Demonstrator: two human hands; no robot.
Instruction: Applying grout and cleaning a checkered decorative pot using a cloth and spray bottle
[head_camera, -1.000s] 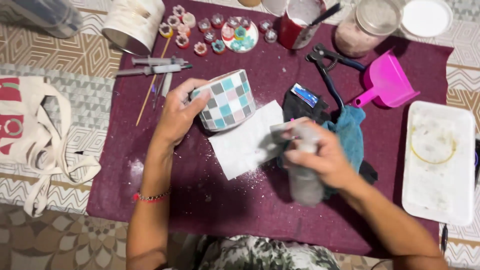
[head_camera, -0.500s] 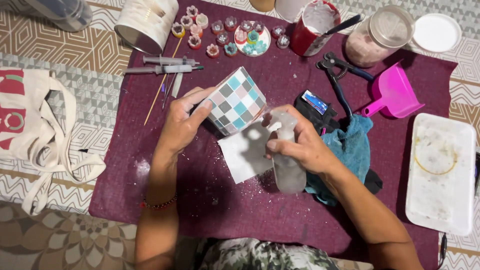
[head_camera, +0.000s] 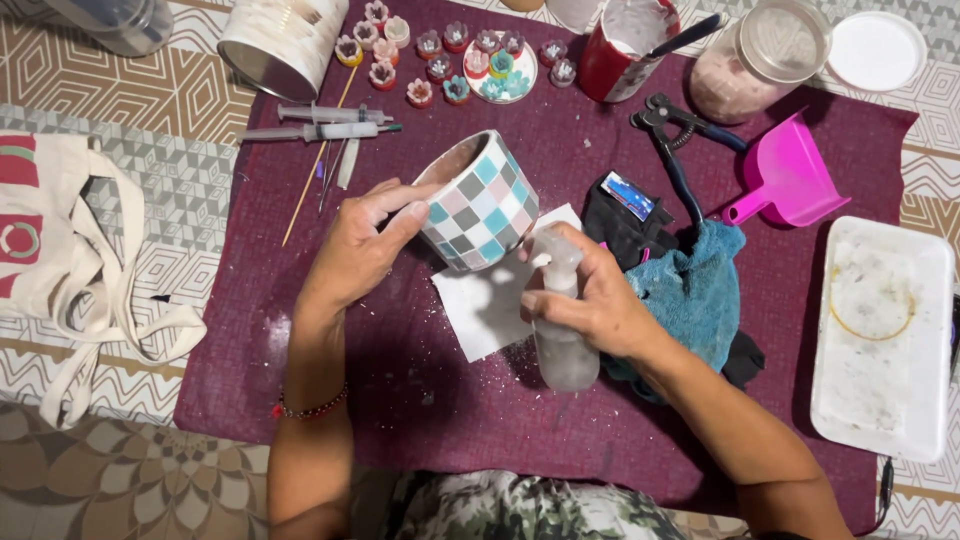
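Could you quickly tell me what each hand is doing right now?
Left hand: holding the tilted mosaic pot.
Right hand: closed around the spray bottle.

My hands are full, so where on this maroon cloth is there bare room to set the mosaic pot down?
Bare maroon cloth lies beside the left hand, below the two syringes, and along the near edge under the clear spray bottle. The far edge and right side are crowded.

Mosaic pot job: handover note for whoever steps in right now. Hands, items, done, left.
Left hand: holds the mosaic pot tilted on its side above the white sheet.
Right hand: grips the spray bottle, nozzle toward the pot.
Nearby: blue cloth, pliers, pink scoop.
Done: tiles cover the pot's visible side.
Left: probably spraying and wiping; can't tell how far along.
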